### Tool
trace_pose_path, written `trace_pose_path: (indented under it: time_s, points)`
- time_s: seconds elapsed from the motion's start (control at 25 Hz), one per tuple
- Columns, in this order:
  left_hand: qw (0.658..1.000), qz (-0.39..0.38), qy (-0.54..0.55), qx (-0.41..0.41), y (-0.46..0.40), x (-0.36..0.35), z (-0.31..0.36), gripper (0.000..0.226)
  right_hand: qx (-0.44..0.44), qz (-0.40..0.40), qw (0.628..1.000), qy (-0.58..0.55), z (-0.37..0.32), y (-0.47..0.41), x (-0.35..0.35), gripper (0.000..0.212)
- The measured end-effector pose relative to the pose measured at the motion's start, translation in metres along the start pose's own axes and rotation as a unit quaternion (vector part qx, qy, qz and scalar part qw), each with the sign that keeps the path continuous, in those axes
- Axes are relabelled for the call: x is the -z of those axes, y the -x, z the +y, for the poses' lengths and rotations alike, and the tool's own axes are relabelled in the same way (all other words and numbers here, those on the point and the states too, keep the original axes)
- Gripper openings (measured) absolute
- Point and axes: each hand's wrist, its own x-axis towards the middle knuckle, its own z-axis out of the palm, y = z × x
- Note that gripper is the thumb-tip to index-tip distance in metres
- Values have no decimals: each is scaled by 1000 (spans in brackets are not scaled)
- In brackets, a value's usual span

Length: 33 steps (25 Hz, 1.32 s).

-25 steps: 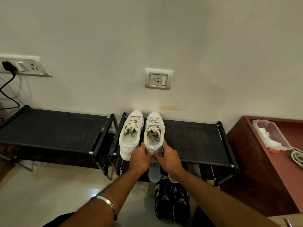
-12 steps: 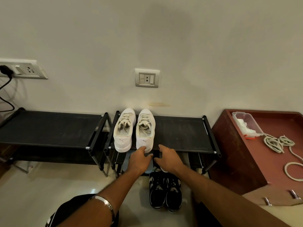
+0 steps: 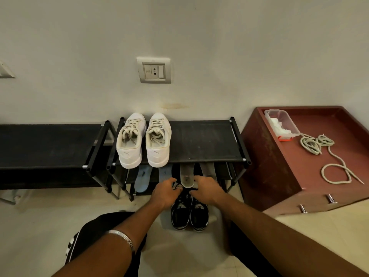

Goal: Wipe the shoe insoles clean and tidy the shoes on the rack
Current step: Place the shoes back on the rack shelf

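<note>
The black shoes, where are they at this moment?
In the head view, the black shoes stand side by side on the floor before the right rack, just below both hands.

From my feed this looks like a home, probably an entryway corner: a low black shoe rack [image 3: 207,142] stands against a plain painted wall [image 3: 199,37] with a white sneaker pair [image 3: 143,139] on top. A household switch plate [image 3: 154,70] sits on the wall, a reddish wooden cabinet [image 3: 279,166] stands beside the rack, and I see pale floor tiles [image 3: 40,226] below.
</note>
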Motion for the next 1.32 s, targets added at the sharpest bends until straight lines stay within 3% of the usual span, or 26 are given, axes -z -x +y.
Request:
trace_pose_path:
  time_s: [0.28, 0.44, 0.68, 1.08, 1.32]
  points:
    - [998, -48, -4, 49, -24, -40, -28, 47, -46, -49, 998, -11, 41, -22, -52, 35]
    - [996, -63, 8, 60, -39, -58, -50, 37, -59, -56, 997, -13, 55, -38, -84, 43]
    - [993, -65, -28, 96, -65, -92, -77, 44, -80, -76, 993, -48, 64, -68, -127, 35]
    - [986, -85, -49, 134, -111, -141, -115, 47, -87, -82, 993, -13, 85, -111, -172, 43]
    - [979, -105, -49, 171, -133, -164, -124, 43, -78, -42, 996, 7, 87, -132, -194, 41]
